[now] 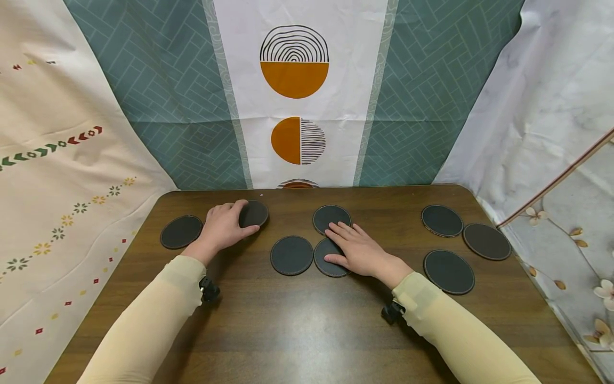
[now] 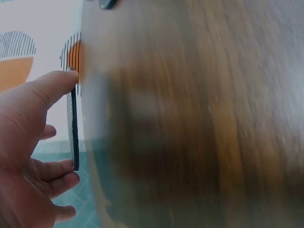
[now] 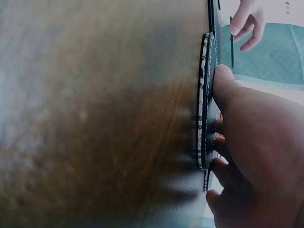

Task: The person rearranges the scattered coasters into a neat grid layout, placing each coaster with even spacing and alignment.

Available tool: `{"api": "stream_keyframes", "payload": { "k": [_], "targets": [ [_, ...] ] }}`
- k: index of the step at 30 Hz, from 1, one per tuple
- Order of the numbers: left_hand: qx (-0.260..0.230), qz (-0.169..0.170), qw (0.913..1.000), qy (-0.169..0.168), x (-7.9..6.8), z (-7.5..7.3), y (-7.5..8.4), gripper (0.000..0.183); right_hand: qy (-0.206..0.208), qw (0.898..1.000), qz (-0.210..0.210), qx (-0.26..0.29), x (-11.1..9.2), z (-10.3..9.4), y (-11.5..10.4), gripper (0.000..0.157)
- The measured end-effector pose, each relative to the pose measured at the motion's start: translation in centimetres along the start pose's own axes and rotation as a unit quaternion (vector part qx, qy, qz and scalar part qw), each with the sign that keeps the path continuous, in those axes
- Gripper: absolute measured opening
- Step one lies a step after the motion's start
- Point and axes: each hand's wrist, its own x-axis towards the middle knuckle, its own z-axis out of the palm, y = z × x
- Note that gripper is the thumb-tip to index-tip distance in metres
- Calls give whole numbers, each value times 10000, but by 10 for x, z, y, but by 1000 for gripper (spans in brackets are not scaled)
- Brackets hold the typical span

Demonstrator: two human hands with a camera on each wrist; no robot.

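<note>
Held coaster (image 1: 256, 213), one, round, dark, with a thin rim: raised just above the far left part of the brown wooden surface (image 1: 307, 330), dark face upward; being round, it measures alike in every direction across that face, and in the left wrist view it stands edge-on, its thin line running top to bottom with the lower end leaning slightly right (nearly parallel to the surface). Left hand (image 1: 225, 224): grasping this coaster by its edge, thumb toward the near side, fingers toward the far side. Right hand (image 1: 360, 250): not clenched, fingers extended, lying over the covered coaster (image 1: 328, 248), fingertips reaching the near edge of the upper middle coaster (image 1: 331, 216); whether it presses down cannot be told. Lower middle coaster (image 1: 291, 255): flat, just left of the covered coaster. Far-left coaster (image 1: 181, 232): flat, near the left edge. Right-side group, three, all flat: upper coaster (image 1: 442, 220), outer coaster (image 1: 487, 241) just beside it near the right edge, lower coaster (image 1: 449, 272) nearer the person. Sleeves (image 1: 148, 320), pale yellow, two, each with a small dark device at the wrist. Backdrop cloth (image 1: 172, 106): green and white panels, orange half-circles.
</note>
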Motion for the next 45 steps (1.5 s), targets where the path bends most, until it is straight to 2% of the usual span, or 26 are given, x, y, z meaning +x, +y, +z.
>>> {"api": "stream_keyframes", "payload": {
  "k": [14,29,45],
  "targets": [
    [-5,326,9994,-81,9,6,32,83,-10,10000,4,-11,0,-1,-1,78],
    [-12,490,9985,-222,22,19,61,77,-20,10000,12,-7,-1,-2,0,77],
    [55,645,9973,-339,28,29,81,73,40,9999,-3,139,0,-1,0,76]
  ]
}}
